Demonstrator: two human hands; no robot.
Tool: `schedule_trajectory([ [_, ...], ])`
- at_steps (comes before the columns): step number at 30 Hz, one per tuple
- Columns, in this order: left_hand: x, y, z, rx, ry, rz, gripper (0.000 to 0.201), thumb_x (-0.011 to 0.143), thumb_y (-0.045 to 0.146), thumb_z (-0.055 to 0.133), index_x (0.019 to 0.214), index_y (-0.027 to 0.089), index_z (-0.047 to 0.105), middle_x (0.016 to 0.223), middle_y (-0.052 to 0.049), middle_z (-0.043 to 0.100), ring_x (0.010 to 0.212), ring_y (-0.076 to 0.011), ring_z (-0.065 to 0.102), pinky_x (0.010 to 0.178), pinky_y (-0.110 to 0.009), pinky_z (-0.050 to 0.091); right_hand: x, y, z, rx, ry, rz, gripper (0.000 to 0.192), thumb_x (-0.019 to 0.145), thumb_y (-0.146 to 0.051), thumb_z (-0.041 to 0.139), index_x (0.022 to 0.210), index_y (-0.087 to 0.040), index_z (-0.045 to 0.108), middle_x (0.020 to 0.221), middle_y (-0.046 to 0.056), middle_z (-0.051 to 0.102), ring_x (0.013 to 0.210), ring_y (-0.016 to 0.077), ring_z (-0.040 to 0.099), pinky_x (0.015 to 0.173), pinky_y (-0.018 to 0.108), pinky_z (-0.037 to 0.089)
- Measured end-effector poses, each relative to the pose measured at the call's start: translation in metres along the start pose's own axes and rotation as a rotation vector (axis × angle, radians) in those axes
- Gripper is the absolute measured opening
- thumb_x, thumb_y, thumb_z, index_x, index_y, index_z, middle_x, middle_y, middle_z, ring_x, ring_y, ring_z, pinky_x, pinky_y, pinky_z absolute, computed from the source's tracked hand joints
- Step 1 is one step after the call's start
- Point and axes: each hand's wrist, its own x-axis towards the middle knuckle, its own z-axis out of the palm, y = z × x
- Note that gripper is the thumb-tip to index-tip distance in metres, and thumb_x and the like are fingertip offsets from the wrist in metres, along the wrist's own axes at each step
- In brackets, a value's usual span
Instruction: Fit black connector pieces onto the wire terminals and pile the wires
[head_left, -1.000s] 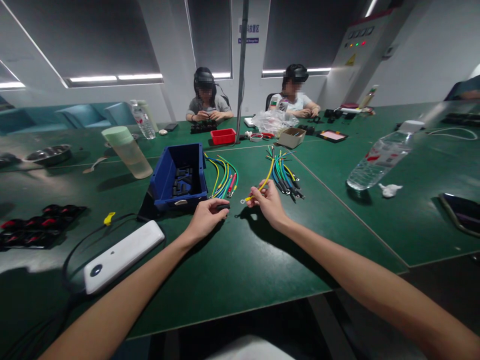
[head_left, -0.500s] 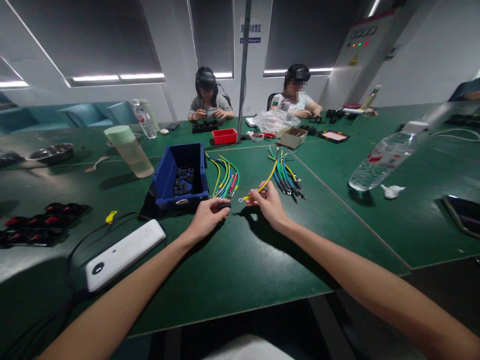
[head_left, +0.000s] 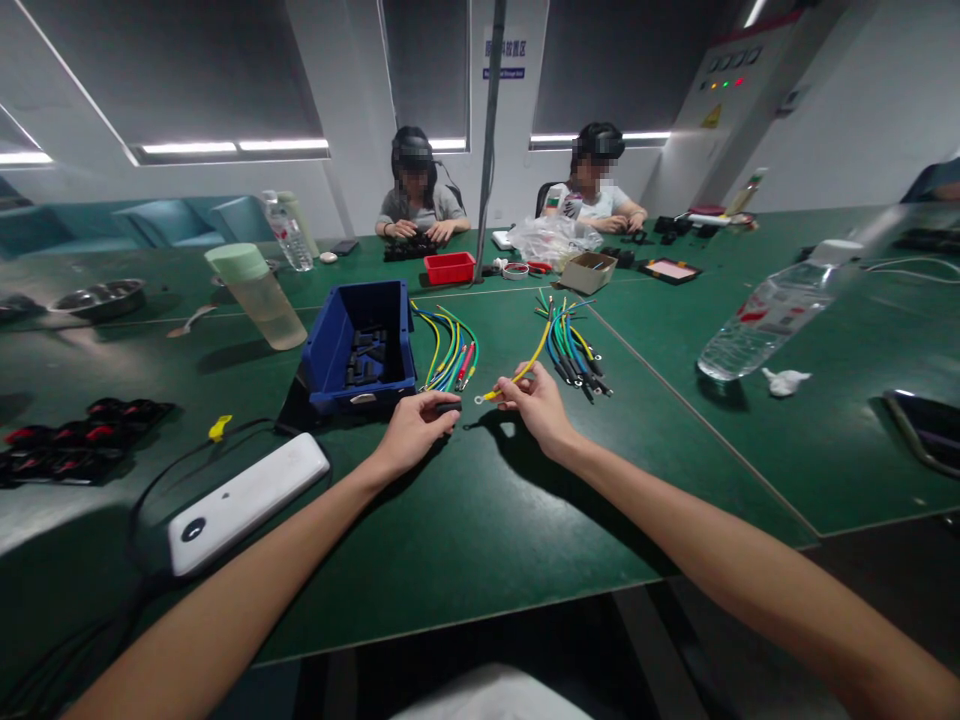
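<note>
Head view: the right hand [head_left: 534, 406] pinches a yellow wire [head_left: 525, 371] near its ring-terminal end, the tip aimed at nine o'clock toward the left hand [head_left: 411, 432], whose fingers close on a small black part [head_left: 448, 406] (too small to identify) held low on the green table [head_left: 480, 520]. The two ends sit near, likely for mating. A blue bin [head_left: 360, 350] of black parts lies at eleven o'clock, wire bundles [head_left: 450, 355] at twelve

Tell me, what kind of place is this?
Probably a small workshop for assembling electrical wiring by hand. Bundles of coloured wires lie on a green worktable, a blue parts bin holds small black pieces, and an electrical control cabinet stands by the far wall.
</note>
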Motion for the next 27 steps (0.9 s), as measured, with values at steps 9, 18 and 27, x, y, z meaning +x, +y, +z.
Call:
schedule_trajectory([
  [9,0.0008,-0.0028,0.0004,0.013,-0.004,0.026,0.031,0.074,0.031,0.065,0.099,0.013,0.066,0.072,-0.002,0.064,0.056,-0.0101,0.056,0.054,-0.022,0.045,-0.0032,-0.0044,0.0007,0.044,-0.013,0.056,0.044,0.064,-0.042,0.073,0.084,-0.024,0.039,0.073,-0.004,0.063,0.072,0.0179,0.067,0.057,0.027,0.051],
  [18,0.0011,-0.0057,-0.0003,-0.003,-0.003,0.025,0.031,0.073,0.028,0.066,0.099,0.012,0.066,0.068,-0.001,0.062,0.054,-0.0094,0.054,0.053,-0.022,0.044,-0.0054,-0.0059,0.0017,0.034,-0.036,0.067,0.041,0.066,-0.04,0.073,0.084,-0.023,0.04,0.074,-0.003,0.063,0.07,0.0168,0.067,0.056,0.025,0.051],
  [27,0.0005,-0.005,-0.0008,0.007,-0.009,0.034,0.032,0.073,0.03,0.065,0.1,0.012,0.066,0.068,-0.002,0.063,0.056,-0.0107,0.055,0.054,-0.023,0.045,-0.0082,-0.0103,0.0039,0.029,-0.036,0.08,0.045,0.062,-0.043,0.075,0.084,-0.024,0.04,0.074,-0.002,0.064,0.07,0.0177,0.067,0.057,0.027,0.051],
])
